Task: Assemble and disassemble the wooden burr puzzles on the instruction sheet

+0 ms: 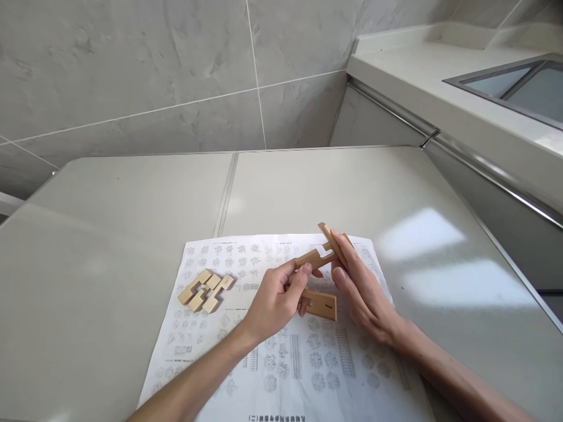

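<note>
My left hand [281,296] is closed on a notched flat wooden puzzle piece [311,258], gripped between thumb and fingers. A second flat wooden piece [323,305], with a dark mark near its end, sticks out below the same hand. My right hand [358,281] holds another wooden puzzle piece [328,234], tilted upward under its fingers. The notches of the two upper pieces meet between my hands; whether they are locked together I cannot tell. Both hands are above the printed sheet, and the fingers partly cover the pieces.
A large white printed sheet [281,351] with small diagrams lies on the glossy light table [132,205]. Several notched wooden blocks [206,290] sit on its left part. A seam crosses the table. Behind stands a grey tiled wall [176,58]; a white counter [417,64] runs along the right.
</note>
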### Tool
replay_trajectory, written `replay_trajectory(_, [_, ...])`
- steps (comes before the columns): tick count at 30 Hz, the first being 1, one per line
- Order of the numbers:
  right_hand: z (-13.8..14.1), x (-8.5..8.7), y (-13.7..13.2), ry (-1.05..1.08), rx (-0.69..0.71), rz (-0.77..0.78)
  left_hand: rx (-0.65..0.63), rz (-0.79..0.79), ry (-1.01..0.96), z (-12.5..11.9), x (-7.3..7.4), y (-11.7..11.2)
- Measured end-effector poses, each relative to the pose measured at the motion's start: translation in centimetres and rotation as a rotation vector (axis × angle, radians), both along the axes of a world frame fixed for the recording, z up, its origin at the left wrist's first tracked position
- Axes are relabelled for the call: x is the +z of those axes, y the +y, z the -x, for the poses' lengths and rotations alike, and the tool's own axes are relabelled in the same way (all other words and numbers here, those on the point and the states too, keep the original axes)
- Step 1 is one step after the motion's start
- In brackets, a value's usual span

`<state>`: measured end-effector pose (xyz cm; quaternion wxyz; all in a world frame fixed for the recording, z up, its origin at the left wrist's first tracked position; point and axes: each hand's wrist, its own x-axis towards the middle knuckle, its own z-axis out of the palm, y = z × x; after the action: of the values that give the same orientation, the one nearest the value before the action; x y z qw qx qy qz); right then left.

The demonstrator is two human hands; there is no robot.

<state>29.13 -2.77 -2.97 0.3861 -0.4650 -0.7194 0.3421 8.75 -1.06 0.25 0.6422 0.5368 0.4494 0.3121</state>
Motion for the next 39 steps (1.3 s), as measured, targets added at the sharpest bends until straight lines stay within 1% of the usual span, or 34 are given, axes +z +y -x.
replay_trajectory(5, [0.3, -0.1, -0.2, 0.003, -0.015, -0.013, 0.014, -0.005, 0.022, -0.1, 0.2, -0.1])
replay_trajectory(12, [0.1, -0.6, 0.1, -0.031, -0.005, -0.028, -0.001, -0.010, 0.042, 0.0, 0.1, -0.1])
replay_trajectory(17, [0.3, -0.8, 0.1, -0.030, -0.042, -0.025, 0.018, -0.012, 0.026, -0.2, -0.1, -0.2])
replay_trajectory(19, [0.6, -0.7, -0.2, -0.014, -0.004, -0.003, 0.001, 0.001, 0.015, -0.3, -0.2, -0.4])
replay_trajectory(23, [1.1, -0.1, -0.5, 0.016, 0.139, 0.056, -0.044, 0.012, 0.005, -0.5, -0.4, -0.7])
replay_trajectory(26, [1.1, 0.2, -0.5, 0.022, 0.148, 0.078, -0.033, 0.008, 0.000, -0.6, -0.4, -0.8])
replay_trajectory(32, [0.6, 0.1, -0.3, -0.013, 0.081, -0.079, -0.023, 0.005, -0.063, -0.5, -0.4, -0.5])
replay_trajectory(36, [0.4, -0.2, -0.2, 0.023, 0.000, -0.187, -0.010, -0.011, -0.108, -0.4, -0.2, -0.5])
replay_trajectory(39, [0.5, -0.3, 0.0, 0.025, -0.030, -0.252, -0.011, -0.022, -0.106, -0.4, -0.2, -0.6])
